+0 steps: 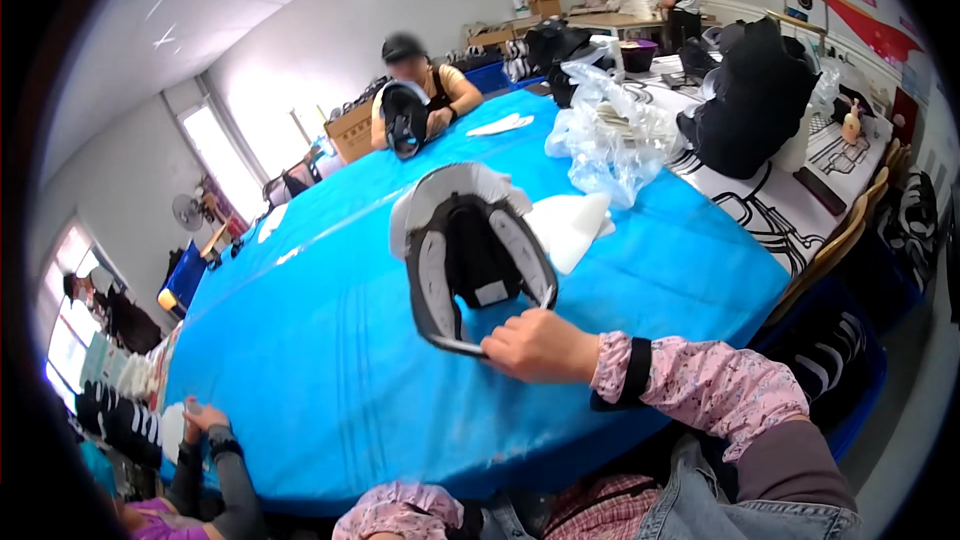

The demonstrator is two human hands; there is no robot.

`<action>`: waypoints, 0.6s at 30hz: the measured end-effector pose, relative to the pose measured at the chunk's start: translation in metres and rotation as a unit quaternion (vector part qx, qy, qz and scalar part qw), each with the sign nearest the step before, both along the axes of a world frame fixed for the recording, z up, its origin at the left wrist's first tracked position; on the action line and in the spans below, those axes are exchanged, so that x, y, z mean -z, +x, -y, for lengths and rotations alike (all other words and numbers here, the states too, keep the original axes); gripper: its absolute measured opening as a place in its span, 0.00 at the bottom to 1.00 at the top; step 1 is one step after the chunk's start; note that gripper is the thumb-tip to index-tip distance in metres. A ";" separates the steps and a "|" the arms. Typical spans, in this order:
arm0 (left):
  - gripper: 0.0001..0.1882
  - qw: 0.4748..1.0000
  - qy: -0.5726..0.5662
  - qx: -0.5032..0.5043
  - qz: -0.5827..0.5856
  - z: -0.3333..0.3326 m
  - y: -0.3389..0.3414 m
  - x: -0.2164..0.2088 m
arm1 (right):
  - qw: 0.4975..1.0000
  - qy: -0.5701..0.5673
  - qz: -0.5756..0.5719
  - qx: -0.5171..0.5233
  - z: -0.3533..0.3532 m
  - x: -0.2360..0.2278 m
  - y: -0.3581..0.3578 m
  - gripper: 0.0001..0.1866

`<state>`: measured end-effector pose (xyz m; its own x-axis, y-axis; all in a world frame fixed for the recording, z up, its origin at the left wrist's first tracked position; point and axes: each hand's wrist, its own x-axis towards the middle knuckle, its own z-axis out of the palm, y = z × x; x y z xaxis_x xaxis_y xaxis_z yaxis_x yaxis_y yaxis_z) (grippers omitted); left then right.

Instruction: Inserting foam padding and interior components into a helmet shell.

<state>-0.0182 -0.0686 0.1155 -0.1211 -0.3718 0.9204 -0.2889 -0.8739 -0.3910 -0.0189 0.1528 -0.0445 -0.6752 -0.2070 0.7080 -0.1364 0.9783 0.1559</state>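
Observation:
My right hand (540, 345) comes in from the right and pinches the near edge of a shoe upper (432, 270). This upper is black, with a pale grey lining and a small white label inside. It is tilted over the blue table cover, its opening toward me. Only the pink flowered sleeve (400, 512) of my left arm shows at the lower edge; the left hand itself is out of the picture. Just beyond the upper lie white sheet pieces (570, 230), partly behind it.
A clear plastic bag (615, 135) sits on the blue-covered table (330, 340). Near it, a big black bag (755, 100) stands on a patterned table. Across from me, a co-worker (440, 90) handles another black upper (405, 120). Another person's hands (205, 415) are at the left edge.

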 end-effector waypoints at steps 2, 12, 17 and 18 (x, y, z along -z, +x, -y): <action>0.12 0.986 -0.062 -0.140 0.066 -0.006 -0.014 0.013 | 1.000 0.003 -0.005 -0.007 -0.003 0.000 -0.005 0.10; 0.11 0.560 -0.291 -0.758 -0.166 -0.153 -0.136 0.126 | 0.989 -0.079 -0.094 -0.078 -0.043 -0.001 -0.026 0.10; 0.18 0.547 -0.269 -0.773 -0.177 -0.141 -0.137 0.129 | 0.988 -0.108 -0.075 -0.081 -0.046 -0.017 -0.004 0.10; 0.19 0.549 -0.282 -0.764 -0.190 -0.135 -0.135 0.126 | 0.986 -0.107 -0.077 -0.104 -0.042 -0.021 -0.001 0.11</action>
<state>-0.1537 0.0662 -0.0103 0.1754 0.5839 0.7927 0.9821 -0.1602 -0.0993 -0.0194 0.1949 -0.0231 -0.5146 -0.1640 0.8416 -0.3278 0.9446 -0.0164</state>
